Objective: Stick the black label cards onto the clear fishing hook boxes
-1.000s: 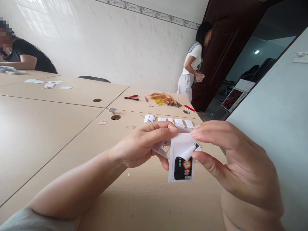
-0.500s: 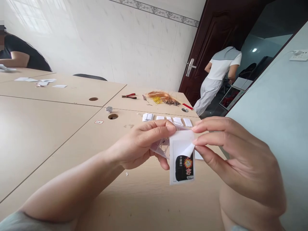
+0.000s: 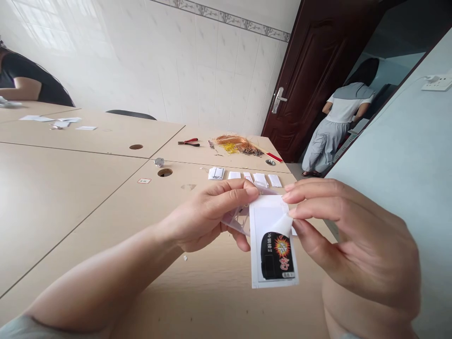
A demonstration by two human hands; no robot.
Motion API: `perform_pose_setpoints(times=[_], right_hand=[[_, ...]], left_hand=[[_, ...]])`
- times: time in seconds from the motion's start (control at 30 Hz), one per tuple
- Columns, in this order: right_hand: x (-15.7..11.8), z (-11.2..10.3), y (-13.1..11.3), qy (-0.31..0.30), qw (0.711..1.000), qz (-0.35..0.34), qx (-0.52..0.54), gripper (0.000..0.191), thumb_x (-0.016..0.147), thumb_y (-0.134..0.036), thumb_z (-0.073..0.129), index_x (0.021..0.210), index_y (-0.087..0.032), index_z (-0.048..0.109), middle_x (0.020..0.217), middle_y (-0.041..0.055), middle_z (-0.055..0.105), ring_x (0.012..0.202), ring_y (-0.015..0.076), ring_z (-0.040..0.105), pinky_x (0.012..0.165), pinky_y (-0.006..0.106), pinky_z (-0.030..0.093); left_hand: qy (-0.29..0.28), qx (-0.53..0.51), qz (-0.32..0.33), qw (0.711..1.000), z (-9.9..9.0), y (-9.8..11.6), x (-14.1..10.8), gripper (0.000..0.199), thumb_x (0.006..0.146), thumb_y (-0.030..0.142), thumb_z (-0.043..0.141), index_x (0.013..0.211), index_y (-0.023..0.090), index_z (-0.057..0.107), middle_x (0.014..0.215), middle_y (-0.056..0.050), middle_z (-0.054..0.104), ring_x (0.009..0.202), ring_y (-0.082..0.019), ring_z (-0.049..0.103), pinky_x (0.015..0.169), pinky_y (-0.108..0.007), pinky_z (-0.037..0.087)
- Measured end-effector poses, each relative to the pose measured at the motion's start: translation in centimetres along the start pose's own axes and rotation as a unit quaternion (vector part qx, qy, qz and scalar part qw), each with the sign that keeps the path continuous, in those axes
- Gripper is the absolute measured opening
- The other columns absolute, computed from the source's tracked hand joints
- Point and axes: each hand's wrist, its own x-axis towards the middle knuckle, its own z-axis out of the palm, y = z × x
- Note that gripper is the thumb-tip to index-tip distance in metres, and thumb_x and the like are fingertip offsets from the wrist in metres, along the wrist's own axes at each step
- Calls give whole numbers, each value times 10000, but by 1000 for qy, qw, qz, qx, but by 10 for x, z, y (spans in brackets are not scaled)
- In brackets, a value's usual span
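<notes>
A white label sheet (image 3: pixel 270 214) carries a black sticker (image 3: pixel 277 259) with an orange burst and characters. My left hand (image 3: pixel 215 212) pinches the sheet's upper left corner with the thumb on top, and also holds a clear plastic case (image 3: pixel 235 220) behind it. Small curved pieces show inside the case. On the right, my right hand (image 3: pixel 339 230) pinches the curled, lifted edge of the sticker between thumb and finger; its other fingers extend along the sheet's upper right side. Part of the case is hidden by the sheet and my fingers.
Beyond my hands lie stacks of white cards (image 3: pixel 216 173), a bundle of copper-coloured wire (image 3: pixel 235 141), pliers (image 3: pixel 189 141) and a crumpled silver piece (image 3: pixel 159 162). One person (image 3: pixel 30 80) sits at far left; another (image 3: pixel 348 108) stands in the doorway.
The sheet's lower end has swung a little down and to the right, showing more of the black sticker. The person at the doorway has moved farther in.
</notes>
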Motion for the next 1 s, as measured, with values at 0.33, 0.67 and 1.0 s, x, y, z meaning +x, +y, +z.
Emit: perform_pose_setpoints(times=[0.33,0.67,1.0], right_hand=[[-2,3,2,3,1000,14,10,115,902,-57,648,936,-166,657,1032,54,771,1044,87,703,1007,203,520],[-4,1,-1,-6,1000,27,12,124,925,-63,622,971,-178,637,1077,54,793,1095,76,715,1020,185,526],[-8,-2,-5,-1,998,55,42,143,945,-65,581,1002,-190,623,1116,41,761,1143,107,700,1052,288,546]], left_hand=[[12,10,12,1000,2,-2,-1,230,896,374,772,825,154,772,714,3,747,642,-86,714,585,-110,602],[7,4,26,1000,-1,-2,0,226,903,354,767,771,172,751,707,20,752,639,-76,717,576,-88,579],[38,25,20,999,2,-1,-1,257,846,399,815,816,148,770,702,-5,732,609,-96,693,547,-132,595]])
